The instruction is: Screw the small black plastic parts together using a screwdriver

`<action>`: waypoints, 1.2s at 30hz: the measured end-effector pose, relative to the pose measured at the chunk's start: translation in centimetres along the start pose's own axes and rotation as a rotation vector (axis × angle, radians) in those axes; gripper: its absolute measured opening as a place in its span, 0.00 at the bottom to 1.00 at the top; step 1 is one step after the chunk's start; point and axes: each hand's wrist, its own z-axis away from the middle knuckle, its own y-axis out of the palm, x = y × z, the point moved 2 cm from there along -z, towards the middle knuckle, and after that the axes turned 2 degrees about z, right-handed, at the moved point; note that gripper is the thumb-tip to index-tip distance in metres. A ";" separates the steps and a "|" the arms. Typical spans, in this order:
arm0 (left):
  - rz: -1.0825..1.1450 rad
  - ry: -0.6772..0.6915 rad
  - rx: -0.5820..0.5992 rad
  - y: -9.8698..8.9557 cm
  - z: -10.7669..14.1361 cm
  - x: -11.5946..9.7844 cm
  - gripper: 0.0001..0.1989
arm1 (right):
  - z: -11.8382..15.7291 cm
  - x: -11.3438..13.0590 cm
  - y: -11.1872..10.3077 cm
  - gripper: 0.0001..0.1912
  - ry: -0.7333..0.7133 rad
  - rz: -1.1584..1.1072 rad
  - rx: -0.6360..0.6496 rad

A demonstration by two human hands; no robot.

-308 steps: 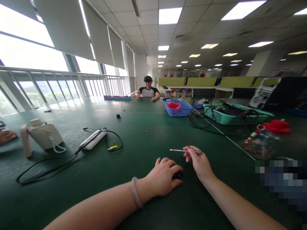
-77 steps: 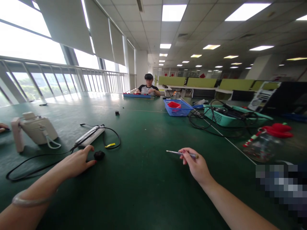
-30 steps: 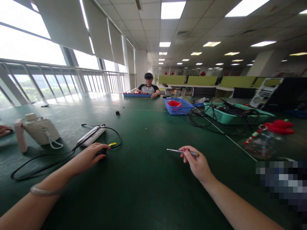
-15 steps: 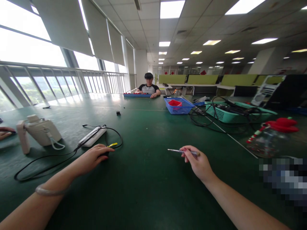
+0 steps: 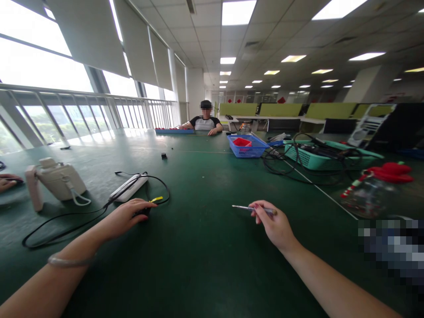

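Note:
My right hand (image 5: pixel 270 221) is closed around the handle of a small screwdriver (image 5: pixel 244 207). Its thin metal shaft points left, a little above the green table. On the left, my left hand (image 5: pixel 130 216) rests low over the table with its fingers curled on a small black object (image 5: pixel 145 213), mostly hidden beneath them. Close by those fingers is a yellow tag (image 5: pixel 157 199) on a looped black cable (image 5: pixel 164 181). Just behind that hand, the cable crosses a white power strip-like block (image 5: pixel 128 187).
A beige bottle (image 5: pixel 61 181) stands at the left, near another person's hand (image 5: pixel 8 182). To the right are a blue basket (image 5: pixel 247 151), a green basket (image 5: pixel 300 160) with cables, and a red-lidded jar (image 5: pixel 371 194). Across the table (image 5: pixel 198 256) sits a person (image 5: pixel 206 123).
The long blue tray in front of the person across the table has shifted left. My two hands and the screwdriver stay nearly where they were.

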 end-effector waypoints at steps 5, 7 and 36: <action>-0.009 -0.020 -0.026 -0.2 0.0 0.2 0.22 | 0.0 0.1 0.0 0.24 -0.016 0.006 -0.005; -0.018 -0.024 -0.040 -0.3 0.0 0.2 0.22 | 0.0 0.2 0.0 0.24 -0.017 0.006 -0.007; 0.084 0.234 0.052 2.0 -3.7 -16.3 0.17 | 0.6 1.5 0.7 0.11 -0.161 0.136 0.030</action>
